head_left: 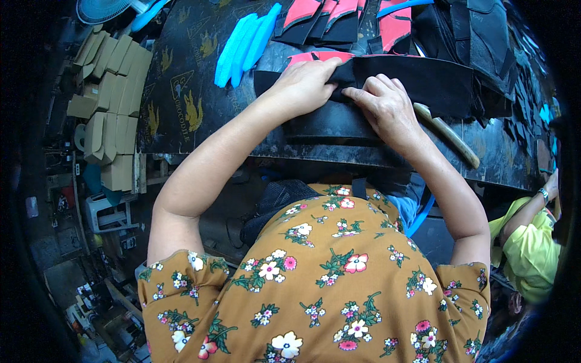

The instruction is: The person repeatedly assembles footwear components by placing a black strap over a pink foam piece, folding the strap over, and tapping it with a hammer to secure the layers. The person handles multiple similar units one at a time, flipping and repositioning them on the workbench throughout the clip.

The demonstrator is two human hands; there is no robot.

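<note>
Dark table; cardboard boxes left, contents unclear; left fingers, right fingers pinching black strip.

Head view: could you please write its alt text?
A person's left hand and right hand handle a long black piece over a dark table. Blue pieces and pink-and-black pieces lie beyond; a tan stick lies at right.

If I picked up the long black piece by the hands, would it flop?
Probably floppy: the black piece wrinkles between the left hand and right hand. It might feel light, because its edge looks thin. Its dull surface probably isn't very slippery.
</note>
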